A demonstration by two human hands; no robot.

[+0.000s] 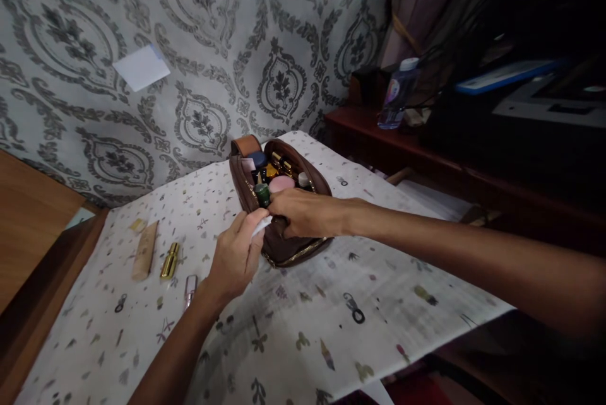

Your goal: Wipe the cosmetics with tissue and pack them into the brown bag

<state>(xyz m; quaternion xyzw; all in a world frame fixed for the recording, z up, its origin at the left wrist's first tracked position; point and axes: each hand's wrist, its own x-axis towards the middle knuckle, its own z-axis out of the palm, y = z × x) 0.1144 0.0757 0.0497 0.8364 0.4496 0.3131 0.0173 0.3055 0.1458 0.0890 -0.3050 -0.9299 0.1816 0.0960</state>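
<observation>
A brown toiletry bag [296,257] lies unzipped on the cloth-covered table. Inside it are a dark green bottle [262,195], a pink rounded item [282,183], a blue round lid [257,159], a white cap [303,179] and gold-and-black tubes [281,161]. My left hand [239,253] is closed on a crumpled white tissue [262,225] at the bag's near left edge. My right hand [307,212] reaches into the bag's opening with fingers curled, close to the green bottle. Whatever those fingers grip is hidden.
Left of the bag lie a beige tube [144,252], a gold bottle [169,261] and a small pinkish tube [190,290]. Patterned wallpaper with a white paper [141,67] stands behind. On the dark red desk [350,121] at right is a clear bottle [398,94].
</observation>
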